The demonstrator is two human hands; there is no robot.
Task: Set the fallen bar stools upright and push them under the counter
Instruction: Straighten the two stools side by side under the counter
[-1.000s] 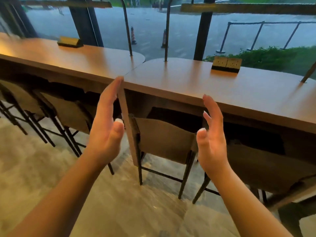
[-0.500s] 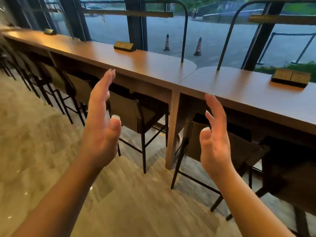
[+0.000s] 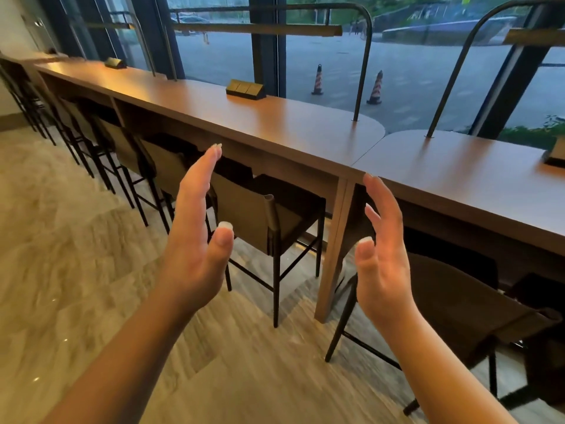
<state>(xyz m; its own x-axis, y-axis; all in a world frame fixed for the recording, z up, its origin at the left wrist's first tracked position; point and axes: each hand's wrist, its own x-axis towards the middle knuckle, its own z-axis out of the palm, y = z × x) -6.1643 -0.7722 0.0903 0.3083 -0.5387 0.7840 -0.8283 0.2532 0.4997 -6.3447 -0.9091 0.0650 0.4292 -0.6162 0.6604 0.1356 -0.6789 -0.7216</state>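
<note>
Brown wood counter [image 3: 275,123], long, set along the window. Bar stools [image 3: 263,215], dark-framed, are seen upright in a row, seats tucked beneath it. Left hand [image 3: 195,240] and right hand [image 3: 382,258] are held raised before the stools, palms facing, fingers straight and together, nothing grasped. Socket box [image 3: 245,89] is placed on the countertop.

No readable text, labels or signs anywhere.
</note>
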